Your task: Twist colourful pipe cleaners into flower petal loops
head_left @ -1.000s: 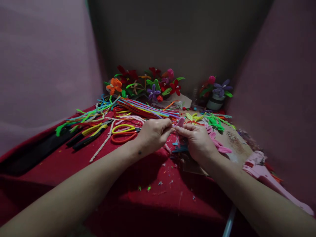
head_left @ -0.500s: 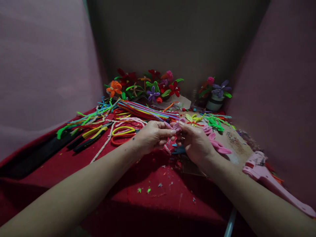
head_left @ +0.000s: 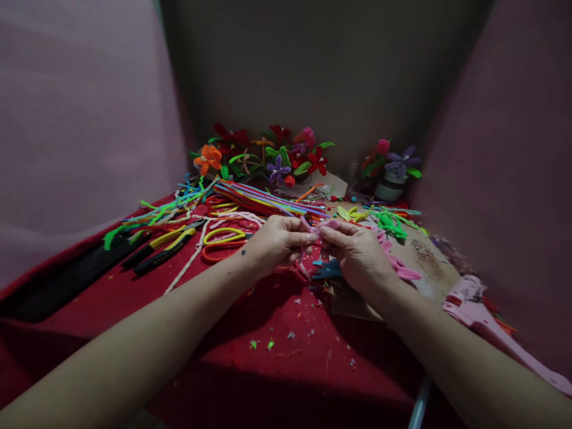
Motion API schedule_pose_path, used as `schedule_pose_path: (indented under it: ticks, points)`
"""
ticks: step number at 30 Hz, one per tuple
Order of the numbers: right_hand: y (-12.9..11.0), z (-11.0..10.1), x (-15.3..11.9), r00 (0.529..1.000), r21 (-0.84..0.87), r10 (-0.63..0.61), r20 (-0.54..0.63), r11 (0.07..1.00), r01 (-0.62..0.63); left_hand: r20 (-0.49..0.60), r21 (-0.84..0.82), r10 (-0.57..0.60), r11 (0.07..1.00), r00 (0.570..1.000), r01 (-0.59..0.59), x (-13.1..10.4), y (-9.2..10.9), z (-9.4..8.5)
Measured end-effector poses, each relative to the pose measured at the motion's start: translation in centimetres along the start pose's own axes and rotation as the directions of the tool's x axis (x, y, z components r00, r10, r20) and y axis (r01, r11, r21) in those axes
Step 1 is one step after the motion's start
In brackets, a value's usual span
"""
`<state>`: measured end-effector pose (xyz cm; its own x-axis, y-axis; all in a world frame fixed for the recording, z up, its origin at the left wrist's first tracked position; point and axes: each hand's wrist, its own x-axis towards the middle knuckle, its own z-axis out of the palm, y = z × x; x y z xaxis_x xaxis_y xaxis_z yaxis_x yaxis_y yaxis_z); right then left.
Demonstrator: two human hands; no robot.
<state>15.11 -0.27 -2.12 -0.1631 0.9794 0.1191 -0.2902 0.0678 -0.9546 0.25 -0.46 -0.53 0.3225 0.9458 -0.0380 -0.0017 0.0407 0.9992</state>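
Note:
A pink pipe cleaner (head_left: 318, 227), bent into small loops, is pinched between both hands above the middle of the table. My left hand (head_left: 279, 241) grips it from the left with thumb and forefinger. From the right, my right hand (head_left: 357, 250) pinches its other side, and those fingers cover part of it. Beneath the hands lie a blue claw-shaped piece (head_left: 327, 269) and a pink-and-white scrap. Several pink pipe-cleaner loops (head_left: 402, 267) rest just right of my right hand. Scissors with yellow and orange handles (head_left: 223, 245) lie beside my left wrist.
Yellow-and-black pliers (head_left: 167, 247) and loose pipe cleaners (head_left: 268, 199) lie on the red cloth (head_left: 277, 333). Pipe-cleaner flowers (head_left: 277, 170) stand at the back, with a potted one (head_left: 391, 186) further right. A pink glue gun (head_left: 487, 322) lies by my right forearm, near green pieces (head_left: 391, 225).
My right hand has turned, its thumb and fingers now pointing left along the pink pipe cleaner. The pink loops sit a little differently between the fingertips. My left hand stays nearly in place.

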Motion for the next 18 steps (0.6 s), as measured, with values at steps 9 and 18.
schedule_pose_path:
  ticks: [9, 18]
  points:
    - [0.04, 0.02, 0.07, 0.999, -0.048, -0.049, 0.022, 0.998, 0.05, -0.063, 0.059, 0.021, 0.998, 0.998, -0.017, -0.29, 0.34, 0.6]
    - [0.18, 0.14, 0.0, 0.996, 0.006, -0.047, 0.08, 0.999, 0.047, -0.049, 0.057, -0.01, 0.998, 0.999, 0.013, -0.42, 0.69, 0.22]
